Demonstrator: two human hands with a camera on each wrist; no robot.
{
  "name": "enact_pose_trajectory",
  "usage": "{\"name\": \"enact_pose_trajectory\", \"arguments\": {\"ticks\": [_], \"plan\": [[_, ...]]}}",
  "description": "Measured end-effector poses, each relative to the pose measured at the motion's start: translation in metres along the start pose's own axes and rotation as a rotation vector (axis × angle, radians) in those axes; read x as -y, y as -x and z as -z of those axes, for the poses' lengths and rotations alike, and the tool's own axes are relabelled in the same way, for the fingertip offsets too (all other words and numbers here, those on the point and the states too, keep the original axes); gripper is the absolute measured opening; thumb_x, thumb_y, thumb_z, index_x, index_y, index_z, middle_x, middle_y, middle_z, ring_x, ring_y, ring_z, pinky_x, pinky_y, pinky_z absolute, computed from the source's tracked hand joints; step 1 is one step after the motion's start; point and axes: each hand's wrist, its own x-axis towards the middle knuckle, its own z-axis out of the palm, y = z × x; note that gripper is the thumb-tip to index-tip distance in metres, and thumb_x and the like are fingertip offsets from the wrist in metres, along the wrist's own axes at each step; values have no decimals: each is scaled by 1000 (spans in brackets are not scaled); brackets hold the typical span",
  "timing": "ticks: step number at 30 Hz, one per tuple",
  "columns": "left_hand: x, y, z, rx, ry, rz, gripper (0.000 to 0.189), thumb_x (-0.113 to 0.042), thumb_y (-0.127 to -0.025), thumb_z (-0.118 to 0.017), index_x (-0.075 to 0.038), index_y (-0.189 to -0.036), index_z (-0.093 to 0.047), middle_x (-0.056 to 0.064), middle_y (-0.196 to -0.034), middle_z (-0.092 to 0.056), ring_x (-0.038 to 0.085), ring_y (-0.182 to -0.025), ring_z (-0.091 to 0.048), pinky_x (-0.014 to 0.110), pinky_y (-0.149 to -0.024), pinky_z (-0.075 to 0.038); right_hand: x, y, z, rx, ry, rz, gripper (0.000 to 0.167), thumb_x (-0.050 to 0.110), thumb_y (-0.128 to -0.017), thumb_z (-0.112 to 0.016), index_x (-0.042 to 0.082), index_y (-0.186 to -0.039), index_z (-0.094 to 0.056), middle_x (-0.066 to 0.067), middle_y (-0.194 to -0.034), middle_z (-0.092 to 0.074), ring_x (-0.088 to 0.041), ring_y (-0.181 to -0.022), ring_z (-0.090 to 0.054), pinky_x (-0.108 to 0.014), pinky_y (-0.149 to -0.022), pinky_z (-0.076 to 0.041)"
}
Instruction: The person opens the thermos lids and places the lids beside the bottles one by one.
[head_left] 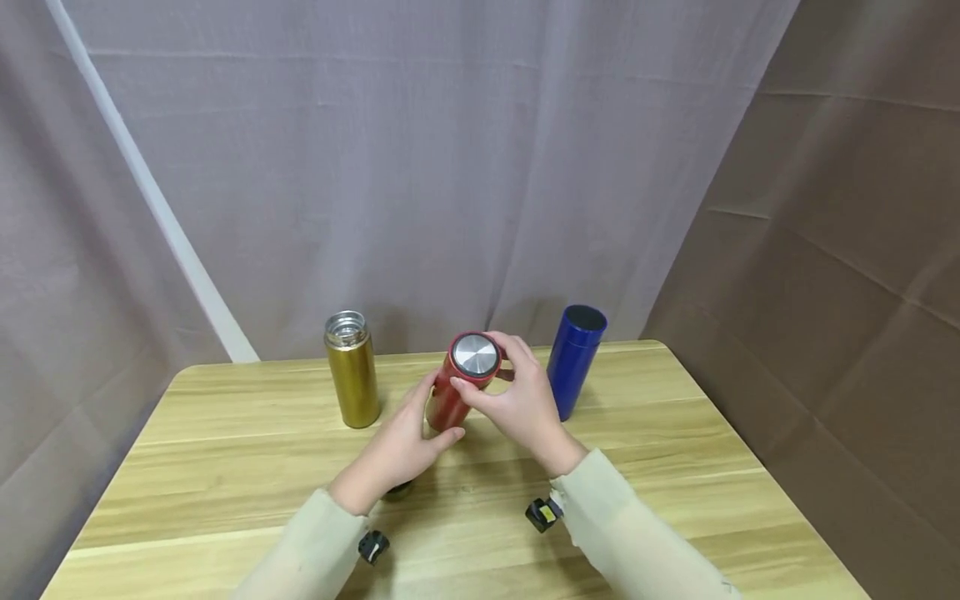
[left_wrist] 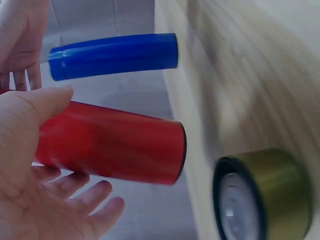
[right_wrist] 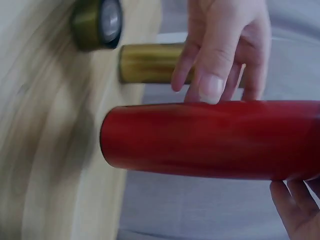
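Clearly, the red bottle [right_wrist: 200, 140] is being steadied, I'd judge, apparently held clear of the surface [head_left: 660, 500]. The right hand [head_left: 521, 400] curls its fingers round its silver end; the left hand's [head_left: 405, 442] are loosely spread beside it, their contact hard to tell. Left of it stands 1 uncapped gold bottle [head_left: 354, 383], right of it 1 blue bottle [head_left: 573, 367]. Next probably calls for firmer left fingers.

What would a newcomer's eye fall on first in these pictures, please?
Probably the red flask, its shiny top uppermost, raised over the table in the right grip. The lidless gold flask standing to its left and the blue flask to its right would likely follow.
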Motion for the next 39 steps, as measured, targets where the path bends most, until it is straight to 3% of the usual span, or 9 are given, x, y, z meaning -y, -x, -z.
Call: {"name": "enact_pose_trajectory", "arguments": {"ticks": [4,8,15,21,27,32,39], "plan": [[-9,3,8,-41,39,-36,86,-40,-81,-77,-22,-149,-30,-2,-136,-48,16,-116,-52,40,-96,-45,15,-1,6,33,-91,-40,52,23,-76,-83,17,-122,-59,5,-111,-61,-14,-98,-59,-35,-74,-56],[-16,8,16,-62,46,-52,81,-42,-79,-78,-23,-146,-35,-6,-127,-52,12,-108,-55,35,-90,-48,25,0,10,78,-168,-78,52,14,-77,-81,13,-124,-59,-1,-113,-62,-18,-101,-59,-39,-76,-56],[-17,18,28,-108,36,-66,74,-39,-74,-83,-29,-137,-46,-13,-116,-58,6,-98,-58,32,-81,-51,27,2,13,142,-272,-106,50,18,-81,-78,16,-126,-57,-1,-114,-63,-18,-101,-61,-36,-80,-56],[-19,22,32,-149,-37,-62,72,-46,-71,-83,-28,-133,-52,-11,-111,-59,7,-95,-55,33,-77,-50,19,5,18,195,-248,-94,52,29,-87,-72,23,-134,-49,-1,-119,-59,-19,-106,-59,-38,-84,-54],[-19,24,34,-222,-189,-77,71,-42,-68,-85,-25,-131,-55,-3,-112,-55,14,-98,-49,34,-75,-47,13,7,20,236,-122,-153,55,37,-89,-69,23,-137,-46,-2,-117,-59,-18,-99,-60,-35,-75,-55],[-18,25,34,-192,-243,-67,72,-39,-68,-85,-24,-132,-54,-3,-112,-54,15,-97,-50,33,-72,-47,11,8,21,257,-44,-238,52,46,-87,-68,22,-131,-51,-1,-104,-62,-19,-84,-63,-36,-66,-55],[-19,28,30,-84,-153,-50,72,-45,-68,-85,-23,-130,-55,-10,-105,-56,8,-86,-54,28,-70,-49,12,7,20,249,-79,-281,46,49,-84,-71,22,-118,-57,2,-102,-64,-16,-86,-65,-35,-71,-56]]}}
